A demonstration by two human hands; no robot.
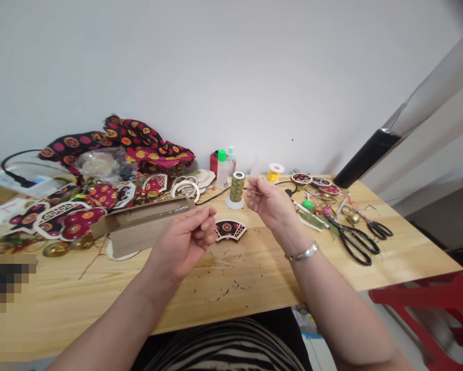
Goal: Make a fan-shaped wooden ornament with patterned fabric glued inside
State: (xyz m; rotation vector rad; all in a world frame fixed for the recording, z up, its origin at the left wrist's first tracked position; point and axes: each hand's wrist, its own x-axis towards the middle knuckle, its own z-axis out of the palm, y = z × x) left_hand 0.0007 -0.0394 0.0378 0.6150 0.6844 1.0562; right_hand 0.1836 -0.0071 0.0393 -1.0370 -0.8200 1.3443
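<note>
My left hand [192, 234] is closed in a pinch above the table, just left of a small fan-shaped ornament [228, 229] with a pale wooden rim and dark patterned fabric. Higher up and to the right, my right hand [270, 203] also has its fingertips pressed together, a bracelet on its wrist. Whatever either hand pinches is too fine to make out. Between and behind the hands stands a spool of olive-gold thread [237, 188] on a white base. The ornament lies flat below it, untouched by the right hand.
An open cardboard box [138, 234] and several fabric-covered ornaments [71, 220] crowd the left, before bunched patterned cloth [138, 139]. Glue bottles [222, 172] and a yellow spool [274, 174] stand at the back. Black-handled scissors [357, 245] lie right; a red stool [420, 299] stands beside the table.
</note>
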